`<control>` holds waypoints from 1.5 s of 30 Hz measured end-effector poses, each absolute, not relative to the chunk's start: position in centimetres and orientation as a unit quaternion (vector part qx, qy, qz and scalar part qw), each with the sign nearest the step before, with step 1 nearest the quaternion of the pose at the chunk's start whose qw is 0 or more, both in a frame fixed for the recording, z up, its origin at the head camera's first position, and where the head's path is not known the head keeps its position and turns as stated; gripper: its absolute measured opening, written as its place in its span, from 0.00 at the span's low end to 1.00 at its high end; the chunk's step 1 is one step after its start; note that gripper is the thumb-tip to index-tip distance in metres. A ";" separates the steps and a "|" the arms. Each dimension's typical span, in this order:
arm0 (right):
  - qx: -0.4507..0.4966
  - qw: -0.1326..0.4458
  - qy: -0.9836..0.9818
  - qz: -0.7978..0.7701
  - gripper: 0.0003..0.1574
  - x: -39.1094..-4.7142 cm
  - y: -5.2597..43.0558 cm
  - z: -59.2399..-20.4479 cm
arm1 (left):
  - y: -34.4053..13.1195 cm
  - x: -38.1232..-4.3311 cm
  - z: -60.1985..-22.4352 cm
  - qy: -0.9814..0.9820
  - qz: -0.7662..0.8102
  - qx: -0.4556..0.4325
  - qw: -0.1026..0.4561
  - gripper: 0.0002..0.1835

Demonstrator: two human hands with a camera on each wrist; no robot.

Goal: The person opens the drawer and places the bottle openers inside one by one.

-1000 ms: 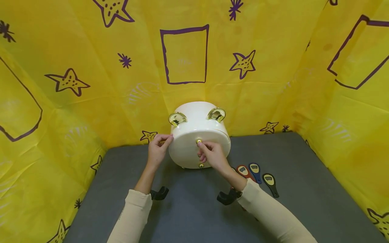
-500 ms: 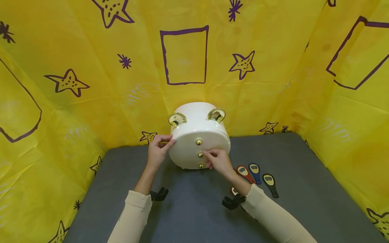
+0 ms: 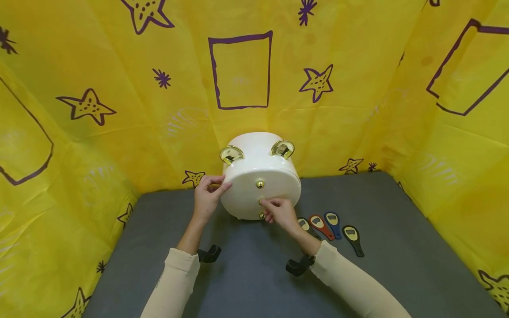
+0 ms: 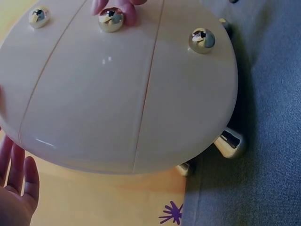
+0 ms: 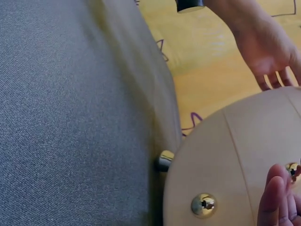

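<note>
At the table's (image 3: 246, 278) twelve o'clock side, just before a yellow cloth backdrop (image 3: 135, 66) printed with purple starfish, stands a white three-drawer storage box (image 3: 240, 198) on short gold feet (image 4: 230, 145). Gold ears (image 3: 282, 149) rise at eleven and one o'clock above its rounded front, where two seams part the flush drawer faces and each bears a round gold knob. The right hand (image 3: 280, 213) pinches the middle knob (image 4: 111, 22) between thumb and fingertip, its other fingers curled in. The left hand (image 3: 206, 198), fingers mostly straight and slightly spread, touches the box's edge at nine o'clock, thumb toward the front. From the box, at four o'clock, bottle openers lie on the grey surface: a dark one (image 3: 304, 224) just beside the right forearm, a red one (image 3: 321, 227), a blue one (image 3: 332, 224) and, a little apart, a black one (image 3: 353, 240).
</note>
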State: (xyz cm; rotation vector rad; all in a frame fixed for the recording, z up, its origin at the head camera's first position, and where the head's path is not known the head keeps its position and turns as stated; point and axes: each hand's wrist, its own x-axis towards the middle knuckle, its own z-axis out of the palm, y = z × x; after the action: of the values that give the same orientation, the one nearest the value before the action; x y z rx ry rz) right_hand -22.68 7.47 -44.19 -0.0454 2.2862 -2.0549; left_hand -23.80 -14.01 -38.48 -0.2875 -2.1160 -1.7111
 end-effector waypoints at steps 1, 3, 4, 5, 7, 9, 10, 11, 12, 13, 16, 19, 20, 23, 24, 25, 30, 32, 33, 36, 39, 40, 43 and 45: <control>-0.013 0.030 0.740 -0.672 0.20 -22.9 7.4 -44.6 | -14.0 -23.8 -38.5 -0.757 -0.612 -0.103 0.205 0.15; -0.012 0.020 0.737 -0.676 0.20 -23.1 7.3 -45.1 | -13.9 -23.8 -38.5 -0.757 -0.609 -0.101 0.212 0.15; -0.012 0.015 0.737 -0.676 0.19 -23.2 7.2 -45.3 | -13.8 -23.8 -38.5 -0.757 -0.608 -0.100 0.215 0.15; -0.012 0.011 0.738 -0.675 0.19 -23.2 7.2 -45.4 | -13.8 -23.8 -38.5 -0.758 -0.606 -0.100 0.219 0.15; -0.015 0.005 0.739 -0.674 0.18 -23.1 7.1 -45.6 | -13.7 -23.8 -38.7 -0.758 -0.602 -0.102 0.230 0.14; -0.020 0.001 0.740 -0.672 0.18 -22.9 7.1 -45.6 | -13.6 -23.8 -38.8 -0.758 -0.596 -0.106 0.241 0.13; -0.022 -0.001 0.742 -0.670 0.17 -22.8 7.2 -45.6 | -13.6 -23.8 -38.8 -0.757 -0.594 -0.110 0.248 0.13; -0.024 -0.003 0.743 -0.669 0.17 -22.7 7.2 -45.6 | -13.5 -23.8 -38.9 -0.756 -0.593 -0.113 0.253 0.13; -0.027 -0.005 0.746 -0.666 0.17 -22.6 7.2 -45.6 | -13.5 -23.8 -38.9 -0.755 -0.592 -0.114 0.257 0.12; -0.030 -0.005 0.748 -0.663 0.17 -22.5 7.3 -45.5 | -13.5 -23.8 -38.9 -0.753 -0.593 -0.115 0.259 0.12; -0.032 0.002 0.759 -0.651 0.17 -22.2 7.4 -45.4 | -13.5 -23.9 -38.9 -0.748 -0.600 -0.115 0.260 0.12; -0.033 0.016 0.765 -0.643 0.18 -21.8 7.5 -45.2 | -13.6 -23.9 -38.8 -0.748 -0.604 -0.110 0.251 0.13; -0.032 0.019 0.767 -0.641 0.19 -21.6 7.5 -45.2 | -13.7 -23.8 -38.7 -0.750 -0.605 -0.108 0.246 0.13; -0.035 0.023 0.768 -0.639 0.19 -21.2 7.6 -45.1 | -13.9 -23.8 -38.7 -0.752 -0.609 -0.105 0.231 0.13; -0.036 0.024 0.768 -0.639 0.19 -21.0 7.7 -45.0 | -14.0 -23.9 -38.7 -0.752 -0.610 -0.107 0.226 0.13; -0.037 0.025 0.768 -0.639 0.20 -20.8 7.7 -45.0 | -14.1 -23.9 -38.7 -0.752 -0.612 -0.109 0.220 0.13; -0.039 0.032 0.770 -0.636 0.17 -20.1 8.2 -45.1 | -14.5 -24.0 -38.9 -0.751 -0.620 -0.120 0.195 0.13; -0.043 0.032 0.771 -0.635 0.16 -19.7 8.5 -45.2 | -14.6 -24.1 -39.0 -0.750 -0.622 -0.123 0.190 0.13; -0.047 0.031 0.772 -0.633 0.16 -19.5 8.6 -45.2 | -14.6 -24.1 -39.0 -0.749 -0.622 -0.124 0.191 0.13; -0.056 0.030 0.774 -0.630 0.16 -18.9 8.7 -45.1 | -14.5 -24.2 -39.0 -0.746 -0.622 -0.130 0.198 0.12; -0.061 0.036 0.775 -0.628 0.15 -18.0 8.8 -44.8 | -14.4 -24.1 -39.0 -0.744 -0.620 -0.135 0.208 0.12; -0.061 0.038 0.775 -0.628 0.15 -17.7 8.8 -44.7 | -14.3 -24.1 -39.0 -0.743 -0.621 -0.136 0.209 0.12; -0.065 0.044 0.774 -0.628 0.15 -16.7 8.8 -44.5 | -14.3 -24.0 -39.0 -0.743 -0.620 -0.136 0.213 0.12; -0.069 0.044 0.775 -0.627 0.16 -16.1 8.8 -44.4 | -14.2 -24.0 -39.0 -0.742 -0.622 -0.134 0.213 0.11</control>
State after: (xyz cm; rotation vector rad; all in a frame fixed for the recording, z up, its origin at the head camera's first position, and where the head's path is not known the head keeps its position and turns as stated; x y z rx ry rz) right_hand -16.07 8.84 -44.45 -0.2108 2.3670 -1.9166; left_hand -23.99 -14.25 -39.05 -0.3724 -2.0583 -1.7259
